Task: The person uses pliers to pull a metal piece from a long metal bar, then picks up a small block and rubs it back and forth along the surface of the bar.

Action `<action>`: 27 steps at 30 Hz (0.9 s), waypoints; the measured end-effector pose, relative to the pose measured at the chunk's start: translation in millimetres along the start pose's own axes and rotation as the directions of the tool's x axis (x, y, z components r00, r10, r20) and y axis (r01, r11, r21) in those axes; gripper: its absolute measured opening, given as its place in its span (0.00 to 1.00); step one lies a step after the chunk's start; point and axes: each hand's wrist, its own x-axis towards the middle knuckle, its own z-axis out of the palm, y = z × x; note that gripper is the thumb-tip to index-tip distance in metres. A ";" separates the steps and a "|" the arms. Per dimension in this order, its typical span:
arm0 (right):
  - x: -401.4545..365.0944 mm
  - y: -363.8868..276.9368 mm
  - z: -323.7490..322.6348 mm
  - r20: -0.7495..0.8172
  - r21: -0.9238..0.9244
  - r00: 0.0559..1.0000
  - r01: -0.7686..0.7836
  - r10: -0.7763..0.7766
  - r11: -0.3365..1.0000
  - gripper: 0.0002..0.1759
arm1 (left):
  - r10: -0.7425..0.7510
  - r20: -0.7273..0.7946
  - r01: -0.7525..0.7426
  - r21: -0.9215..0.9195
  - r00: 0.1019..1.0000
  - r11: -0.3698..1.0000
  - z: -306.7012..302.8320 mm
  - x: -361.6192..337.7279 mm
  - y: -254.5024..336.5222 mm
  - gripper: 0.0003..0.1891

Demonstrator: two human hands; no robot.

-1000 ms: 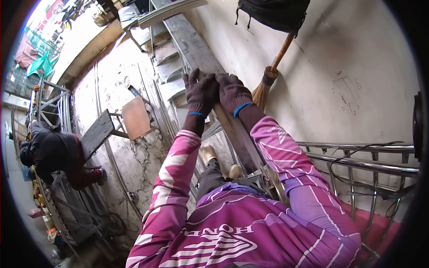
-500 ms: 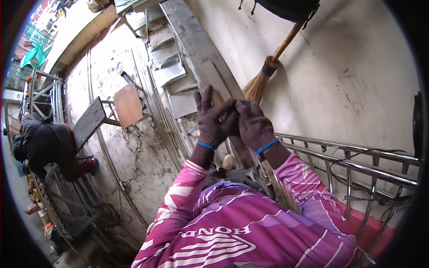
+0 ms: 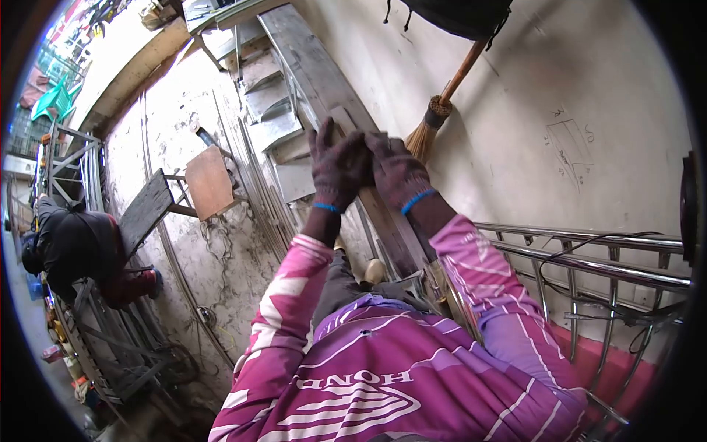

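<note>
My left hand [image 3: 337, 175] and my right hand [image 3: 401, 175], both in dark knitted gloves with blue cuffs, meet in front of my chest. Two left fingers point upward, apart, while the others reach across to the right hand. My right fingers are bent and closed where they touch the left hand; whatever lies between them is hidden. Beneath and beyond both hands runs a long grey metal beam [image 3: 309, 55], with a narrower flat strip [image 3: 342, 121] lying along it. Bent sheet-metal pieces [image 3: 272, 131] sit left of the beam.
A straw broom [image 3: 426, 132] leans by the pale wall at right, near a chrome railing [image 3: 589, 267]. A tan board [image 3: 208, 183] and a dark panel [image 3: 147, 206] stand at left. Long metal lengths lie on the floor. Another person [image 3: 77, 247] bends over beside metal frames.
Both hands have moved up and slightly left, over the strip. The gap between my left thumb and index finger has closed from view. The other person stays in about the same place.
</note>
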 end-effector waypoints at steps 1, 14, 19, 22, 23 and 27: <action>-29.3 6.4 -2.9 0.002 0.052 1.000 0.010 -0.010 0.999 0.28 | 0.020 -0.005 -0.020 -0.003 1.000 1.000 4.2 -25.9 7.5 0.25; 7.5 2.8 -14.0 0.006 0.093 0.992 0.121 -0.123 0.988 0.24 | -0.441 0.037 0.429 -0.314 0.897 0.847 7.7 -5.7 8.8 0.50; 134.1 -11.2 -7.6 0.144 -0.013 0.983 0.118 -0.115 0.993 0.26 | -0.392 -0.055 0.373 -0.218 0.918 0.902 12.5 81.9 -43.7 0.51; 125.4 -13.3 -5.9 0.116 -0.057 0.990 0.091 -0.084 0.994 0.26 | -0.416 -0.003 0.406 -0.210 0.909 0.889 11.9 83.4 -43.8 0.52; 122.2 -8.6 2.8 0.096 -0.049 0.988 0.126 -0.121 0.991 0.25 | -0.429 -0.018 0.412 -0.245 0.903 0.878 14.2 75.7 -40.0 0.51; 36.8 -10.7 -24.2 0.099 0.055 0.994 0.038 -0.043 0.998 0.25 | -0.470 0.059 0.470 -0.228 0.881 0.853 5.3 23.2 3.0 0.53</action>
